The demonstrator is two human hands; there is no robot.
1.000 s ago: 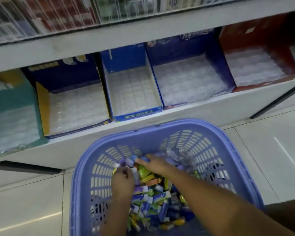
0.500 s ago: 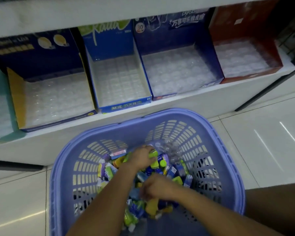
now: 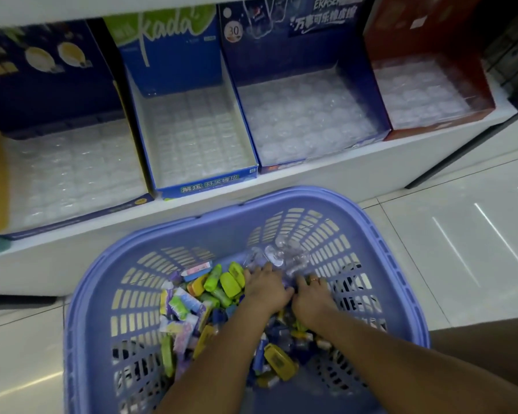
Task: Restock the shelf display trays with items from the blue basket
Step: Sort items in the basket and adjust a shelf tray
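Shelf display trays (image 3: 308, 124) sit side by side on the low white shelf (image 3: 371, 180). From the left there's a dark-blue-and-yellow tray (image 3: 66, 174), a blue kada tray (image 3: 198, 138), a dark-blue ERASER tray (image 3: 311, 94) and a red tray (image 3: 425, 91). In each one all you see on the bottom is a clear dimpled plastic insert.

The blue basket (image 3: 222, 234) is on the tiled floor (image 3: 461, 264) right in front of the shelf, its far rim just below the kada and ERASER trays. It's the slotted plastic kind, more lavender than blue in this light.

Both arms reach into it from the near side. The left hand (image 3: 266, 286) and right hand (image 3: 310, 298) are down at the far end of the pile, touching each other or close to it. The right one has a ring (image 3: 314, 280) on it. As for the grip on either side, I honestly can't tell. The fingertips are buried in the stuff, so I can't see whether they're spread or pinching something.

Just past the fingers is a bunch of clear plastic pieces (image 3: 284, 255) against the far wall. Left of the hands are green and yellow items (image 3: 229, 282), with pastel-wrapped items (image 3: 183, 306) a bit nearer. There's a yellow item (image 3: 281, 360) between the forearms, plus darker blue bits mixed in (too blurry to read any of them).
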